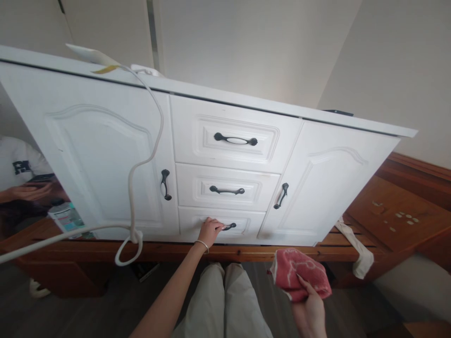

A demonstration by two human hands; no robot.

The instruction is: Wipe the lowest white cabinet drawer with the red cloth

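Left hand (210, 231) curled around the dark handle (228, 227) of the bottom drawer (221, 224), lowest of three in the white cabinet (105, 155), seemingly for a pull. Right hand (310, 307) below the cabinet's right door, fingers gripping a bunched red cloth (299, 277), kept clear of the drawer. White cable (141, 164) trailing from the cabinet top down the left door.

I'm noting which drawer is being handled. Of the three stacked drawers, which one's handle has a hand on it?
The bottom drawer: the left hand grips its dark handle, while the two handles above are untouched.
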